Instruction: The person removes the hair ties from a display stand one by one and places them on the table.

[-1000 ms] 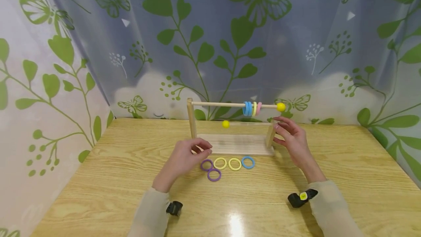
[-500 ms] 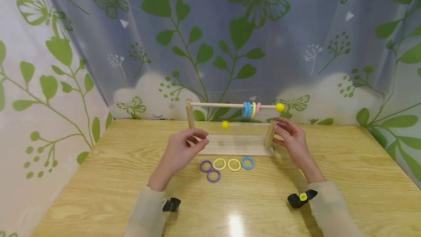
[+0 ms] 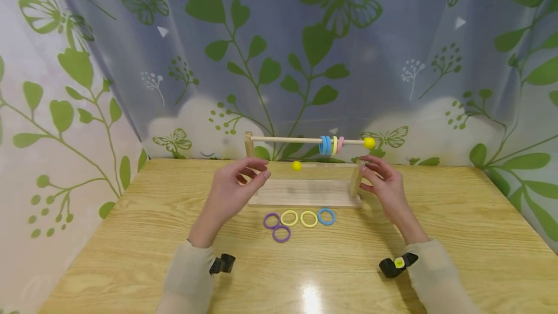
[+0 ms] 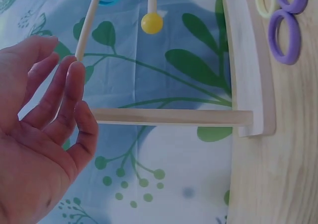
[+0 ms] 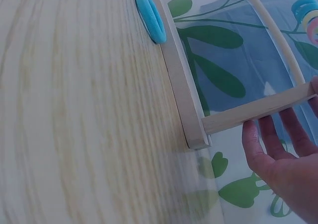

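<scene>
A wooden stand (image 3: 305,193) has a flat base and two posts. Its upper rod (image 3: 285,139) runs from the left post to a yellow end ball (image 3: 369,143) and carries blue, yellow and pink rings (image 3: 325,145). From the right post, a lower rod (image 3: 327,165) ends in another yellow ball (image 3: 297,165). My right hand (image 3: 385,183) grips the right post (image 5: 258,107) between thumb and fingers. Loosely bent and holding nothing, my left hand (image 3: 231,185) hovers before the left post (image 4: 169,116); whether it touches the post is unclear.
Loose rings lie before the base: purple rings (image 3: 281,227), yellow rings (image 3: 309,211) and a blue ring (image 3: 326,209). All rest on the wooden table (image 3: 348,265). A patterned curtain (image 3: 279,62) hangs close behind the stand.
My left hand has lifted from near the front of the base, up and leftward to the left post. The right hand stays on the right post; the rings keep their places.
</scene>
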Tool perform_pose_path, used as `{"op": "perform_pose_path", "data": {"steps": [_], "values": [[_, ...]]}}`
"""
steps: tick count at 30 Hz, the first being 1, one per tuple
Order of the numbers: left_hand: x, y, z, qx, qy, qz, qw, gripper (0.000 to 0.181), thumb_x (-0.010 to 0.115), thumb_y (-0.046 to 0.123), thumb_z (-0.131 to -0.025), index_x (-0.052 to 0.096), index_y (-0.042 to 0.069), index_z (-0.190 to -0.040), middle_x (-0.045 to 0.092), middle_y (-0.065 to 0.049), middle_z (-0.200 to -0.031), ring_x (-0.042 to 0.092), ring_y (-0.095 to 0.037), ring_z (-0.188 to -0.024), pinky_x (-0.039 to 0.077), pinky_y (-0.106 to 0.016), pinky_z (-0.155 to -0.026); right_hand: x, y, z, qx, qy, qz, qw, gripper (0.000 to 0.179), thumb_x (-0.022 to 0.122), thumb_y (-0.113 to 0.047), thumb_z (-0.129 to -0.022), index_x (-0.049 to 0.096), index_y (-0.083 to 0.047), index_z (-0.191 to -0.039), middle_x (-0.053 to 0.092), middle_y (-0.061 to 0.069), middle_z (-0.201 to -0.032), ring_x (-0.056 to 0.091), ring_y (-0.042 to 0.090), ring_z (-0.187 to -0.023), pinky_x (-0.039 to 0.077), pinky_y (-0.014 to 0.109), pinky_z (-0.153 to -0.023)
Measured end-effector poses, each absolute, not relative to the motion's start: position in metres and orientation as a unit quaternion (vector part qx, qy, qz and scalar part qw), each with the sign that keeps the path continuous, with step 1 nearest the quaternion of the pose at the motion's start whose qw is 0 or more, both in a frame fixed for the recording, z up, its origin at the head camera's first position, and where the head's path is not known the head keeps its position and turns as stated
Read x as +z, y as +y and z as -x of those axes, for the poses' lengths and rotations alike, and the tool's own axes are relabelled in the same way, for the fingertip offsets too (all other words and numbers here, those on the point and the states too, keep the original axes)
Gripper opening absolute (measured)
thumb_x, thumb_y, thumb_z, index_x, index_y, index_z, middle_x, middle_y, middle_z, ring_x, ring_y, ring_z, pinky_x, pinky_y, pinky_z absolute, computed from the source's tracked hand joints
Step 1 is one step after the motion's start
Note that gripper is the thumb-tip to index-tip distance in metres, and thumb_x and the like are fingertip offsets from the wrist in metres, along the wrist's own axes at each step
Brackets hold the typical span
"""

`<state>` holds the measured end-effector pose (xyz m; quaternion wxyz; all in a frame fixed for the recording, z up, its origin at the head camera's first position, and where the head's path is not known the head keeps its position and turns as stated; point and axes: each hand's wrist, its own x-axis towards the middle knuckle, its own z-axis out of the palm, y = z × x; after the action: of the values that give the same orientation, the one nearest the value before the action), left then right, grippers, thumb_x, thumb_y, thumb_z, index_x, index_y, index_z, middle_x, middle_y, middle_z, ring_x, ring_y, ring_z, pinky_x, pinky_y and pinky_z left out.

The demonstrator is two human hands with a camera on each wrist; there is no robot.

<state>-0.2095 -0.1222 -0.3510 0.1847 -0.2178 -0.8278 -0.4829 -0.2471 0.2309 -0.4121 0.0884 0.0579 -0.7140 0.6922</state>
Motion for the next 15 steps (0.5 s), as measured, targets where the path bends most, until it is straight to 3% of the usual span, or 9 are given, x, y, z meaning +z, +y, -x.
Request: {"op": "perform_pose_path", "data": {"steps": [9, 15], "values": [[-0.347, -0.125, 0.219, -0.474, -0.809, 0.229, 0.263, 0.02, 0.078, 0.01, -0.09, 0.076, 0.011, -0.11, 0.078, -0.006, -0.105, 0.073, -0.02, -0.086, 0.053, -0.029, -0.069, -0.408, 0.228, 0.244, 0.648, -0.753, -0.047, 0.109, 0.046, 0.064, -0.026, -0.102, 0.057, 0.0, -0.139, 0.066, -0.013, -0.114, 0.068, 0.005, -0.102, 0.062, 0.027, -0.079], [-0.341, -0.127, 0.226, -0.474, -0.785, 0.24, 0.317, 0.02, 0.078, 0.007, -0.089, 0.076, 0.007, -0.109, 0.077, -0.01, -0.108, 0.073, -0.024, -0.09, 0.052, -0.032, -0.071, -0.405, 0.225, 0.241, 0.625, -0.768, -0.036, 0.139, 0.045, 0.066, -0.024, -0.101, 0.06, 0.002, -0.137, 0.066, -0.017, -0.107, 0.069, 0.0, -0.095, 0.062, 0.024, -0.075]]}}
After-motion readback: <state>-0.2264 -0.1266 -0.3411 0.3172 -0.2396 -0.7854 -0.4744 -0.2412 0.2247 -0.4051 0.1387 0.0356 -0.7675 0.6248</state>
